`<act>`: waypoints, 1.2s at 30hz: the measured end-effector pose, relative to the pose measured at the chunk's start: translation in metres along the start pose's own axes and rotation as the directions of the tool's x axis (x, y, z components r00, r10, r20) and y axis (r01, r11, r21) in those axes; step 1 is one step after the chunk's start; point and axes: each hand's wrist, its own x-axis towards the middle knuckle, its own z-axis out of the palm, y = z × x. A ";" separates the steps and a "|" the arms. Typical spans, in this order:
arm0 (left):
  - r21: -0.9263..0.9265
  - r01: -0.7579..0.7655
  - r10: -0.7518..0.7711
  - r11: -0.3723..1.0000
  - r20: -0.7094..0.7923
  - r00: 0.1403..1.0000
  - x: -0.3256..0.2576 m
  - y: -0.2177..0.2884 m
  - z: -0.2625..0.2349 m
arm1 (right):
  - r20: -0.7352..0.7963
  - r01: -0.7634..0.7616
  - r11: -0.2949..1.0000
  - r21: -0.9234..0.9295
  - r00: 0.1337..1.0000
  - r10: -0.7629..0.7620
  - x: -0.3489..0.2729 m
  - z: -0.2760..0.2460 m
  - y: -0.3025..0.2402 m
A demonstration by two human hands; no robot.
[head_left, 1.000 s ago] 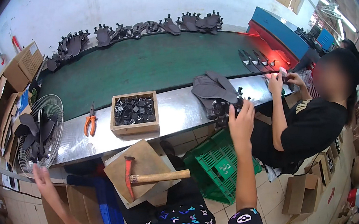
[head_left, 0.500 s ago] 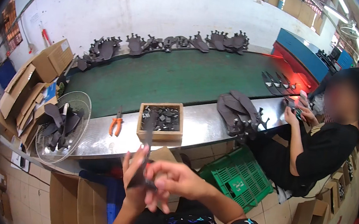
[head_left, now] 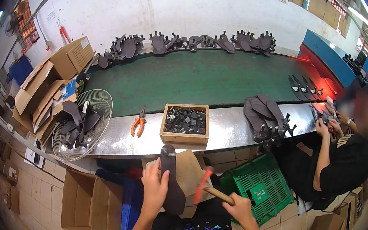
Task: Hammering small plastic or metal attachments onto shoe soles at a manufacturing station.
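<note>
The left hand (head_left: pixel 154 188) pinches a dark sole (head_left: pixel 175 189), which hides part of the tan board (head_left: pixel 189 170) — grip partly unseen; the right hand (head_left: pixel 240 210) clasps a hammer (head_left: pixel 219 194) — its red head (head_left: pixel 204 182) blurred.

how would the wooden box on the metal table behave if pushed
The wooden box would probably slide, as the metal table looks smooth. Its low, wide shape suggests little tipping. Being open-topped, it might spill small black pieces if jolted.

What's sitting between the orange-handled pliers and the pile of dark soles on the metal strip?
In the head view, a wooden box of small black parts stands on the metal strip between the pliers and the soles.
</note>
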 end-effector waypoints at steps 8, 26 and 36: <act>0.258 -0.402 0.429 0.879 -0.059 0.901 0.083 0.004 0.030 | 0.118 -0.491 0.617 0.615 0.831 0.544 -0.073 -0.015 -0.004; -0.679 0.060 0.227 0.732 0.326 0.918 0.152 0.041 0.022 | 0.141 -0.224 0.401 0.889 0.964 0.226 0.059 -0.061 -0.058; -0.826 -0.243 0.346 0.509 -0.063 0.936 0.001 0.085 -0.032 | 0.145 -0.149 0.306 0.940 0.989 0.036 0.102 -0.081 -0.165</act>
